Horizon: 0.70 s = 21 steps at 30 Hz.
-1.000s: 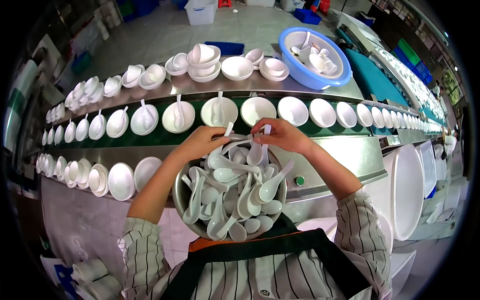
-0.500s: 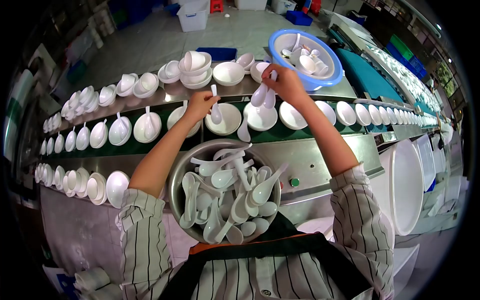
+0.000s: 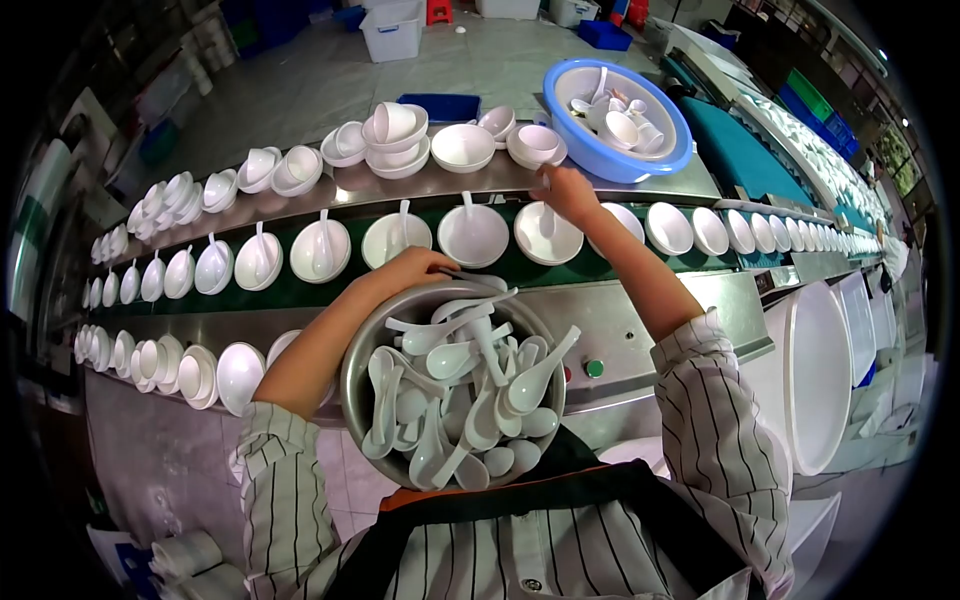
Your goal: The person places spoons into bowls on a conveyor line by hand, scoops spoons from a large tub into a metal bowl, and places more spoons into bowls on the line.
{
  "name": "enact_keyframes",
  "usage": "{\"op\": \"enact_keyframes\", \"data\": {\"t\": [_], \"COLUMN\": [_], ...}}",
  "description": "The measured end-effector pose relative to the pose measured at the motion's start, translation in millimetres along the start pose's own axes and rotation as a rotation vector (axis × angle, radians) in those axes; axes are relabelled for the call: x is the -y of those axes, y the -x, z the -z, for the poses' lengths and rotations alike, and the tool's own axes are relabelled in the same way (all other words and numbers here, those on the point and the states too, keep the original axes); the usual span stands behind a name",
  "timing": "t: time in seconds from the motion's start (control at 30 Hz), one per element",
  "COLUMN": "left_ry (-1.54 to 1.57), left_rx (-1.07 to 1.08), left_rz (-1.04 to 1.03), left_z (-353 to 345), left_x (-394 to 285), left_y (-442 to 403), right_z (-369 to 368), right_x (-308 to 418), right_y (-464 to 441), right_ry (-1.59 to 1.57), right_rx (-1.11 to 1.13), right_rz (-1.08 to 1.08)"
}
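Note:
My right hand is closed on a white soup spoon, its bowl end down inside a white bowl on the green conveyor belt. My left hand rests by the far rim of a steel basin, fingers stretched to the right with no spoon seen in them. Many loose white spoons fill this basin, close to my body. Left of my right hand, one bowl holds a spoon with its handle up, and so does another bowl.
Stacked bowls and cups line the steel ledge behind the belt. A blue-rimmed tub with cups and spoons stands at its right end. More bowls sit on the near ledge. A green button is on the front panel.
The belt's bowls have shifted left. My left hand has let go of its spoon and drawn back to the basin. Of my right hand's two spoons, one now appears to lie in a bowl.

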State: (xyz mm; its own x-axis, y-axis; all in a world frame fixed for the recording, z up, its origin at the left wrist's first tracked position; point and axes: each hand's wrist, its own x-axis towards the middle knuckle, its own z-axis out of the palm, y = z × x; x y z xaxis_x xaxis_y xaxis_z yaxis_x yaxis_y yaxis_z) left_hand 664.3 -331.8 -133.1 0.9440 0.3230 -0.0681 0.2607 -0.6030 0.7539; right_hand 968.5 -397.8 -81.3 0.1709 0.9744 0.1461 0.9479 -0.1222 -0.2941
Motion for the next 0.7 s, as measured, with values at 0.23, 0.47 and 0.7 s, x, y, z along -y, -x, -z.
{"op": "enact_keyframes", "data": {"t": [0.23,0.47,0.7], "left_ry": [-0.035,-0.569,-0.204], "left_rx": [0.199,0.362,0.023], "left_rz": [0.296,0.346,0.173], "left_z": [-9.6,-7.8,22.1], "left_x": [-5.5,-6.4,-32.1], "left_y": [-8.1,-16.9,25.7], "right_z": [44.5,95.9,118.8], "right_x": [28.5,46.3,22.3], "right_y": [57.2,145.6,96.3], "right_ry": [-0.031,-0.711,-0.956], "right_rx": [0.087,1.095,0.404], "right_rz": [-0.02,-0.007,-0.032]}}
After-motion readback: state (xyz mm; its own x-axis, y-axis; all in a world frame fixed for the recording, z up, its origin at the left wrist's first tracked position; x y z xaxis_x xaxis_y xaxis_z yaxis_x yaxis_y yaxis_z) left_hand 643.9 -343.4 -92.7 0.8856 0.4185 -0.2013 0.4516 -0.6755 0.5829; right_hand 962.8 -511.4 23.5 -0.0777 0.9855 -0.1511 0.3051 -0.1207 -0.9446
